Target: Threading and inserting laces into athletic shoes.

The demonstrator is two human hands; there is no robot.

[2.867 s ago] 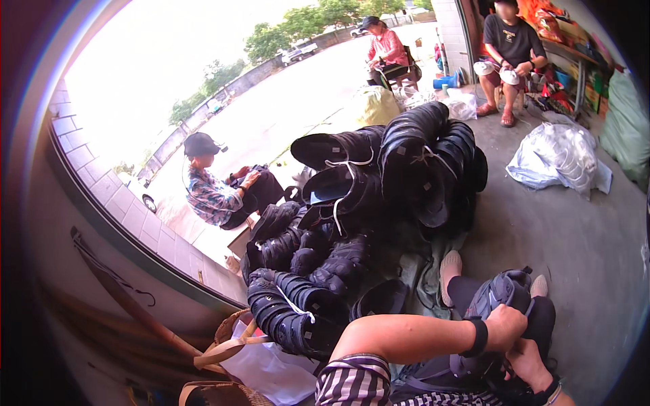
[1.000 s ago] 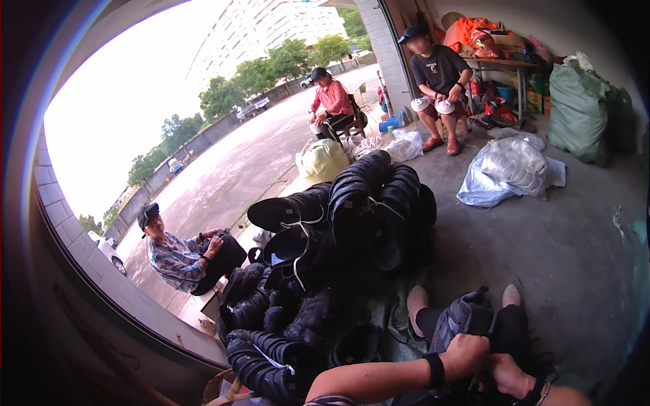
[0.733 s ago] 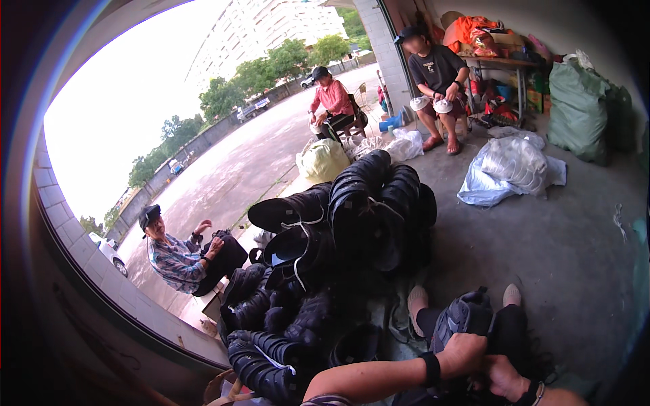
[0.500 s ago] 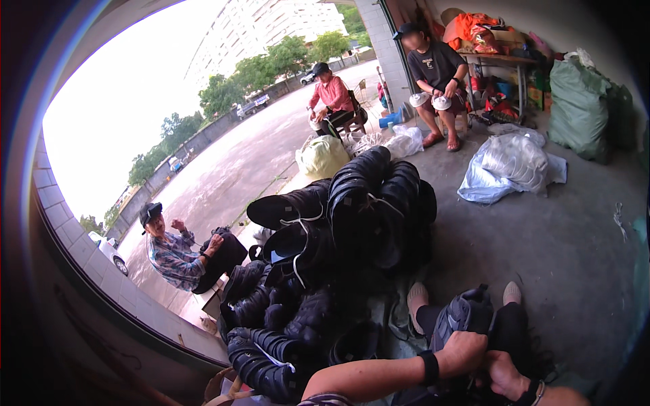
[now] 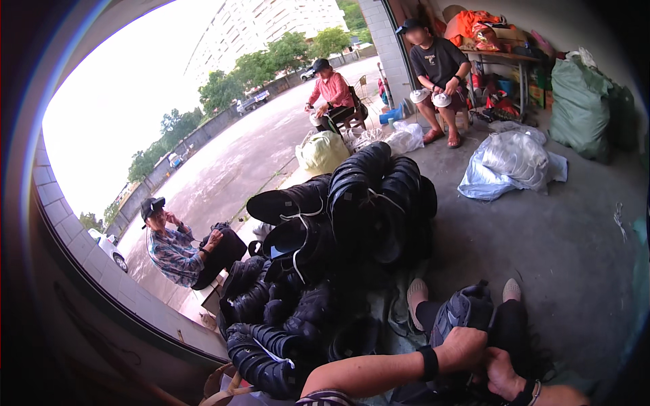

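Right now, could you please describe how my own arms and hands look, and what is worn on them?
The left hand and right hand wear no gloves. A broad black band circles the left wrist; the right has a dark band plus a thin pale bracelet. A striped sleeve, dark and pale, shows at the left arm.

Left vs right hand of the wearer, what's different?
The left hand has one black band at its wrist; the right hand has a pale bracelet beside a dark band. The left hand sits higher in the picture than the right hand. Both are curled.
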